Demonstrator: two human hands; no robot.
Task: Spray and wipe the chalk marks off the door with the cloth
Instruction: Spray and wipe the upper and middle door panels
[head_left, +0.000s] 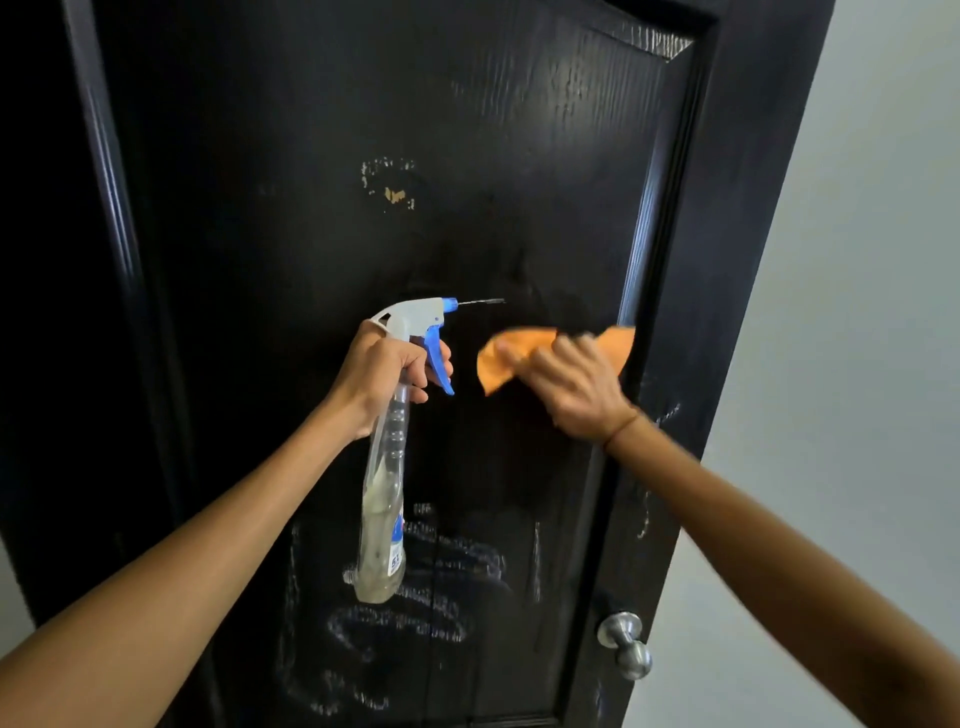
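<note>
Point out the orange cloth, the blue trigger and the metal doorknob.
Orange cloth (493, 366): head view, left fold.
Blue trigger (438, 358): head view, lever middle.
Metal doorknob (635, 659): head view, round end.

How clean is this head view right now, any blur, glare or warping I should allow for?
Head view: the right hand and orange cloth are motion-blurred; the left hand and spray bottle are sharper; glare streaks the door upper right; its left side falls into shadow; wide-angle warping tilts the door edges.
</note>
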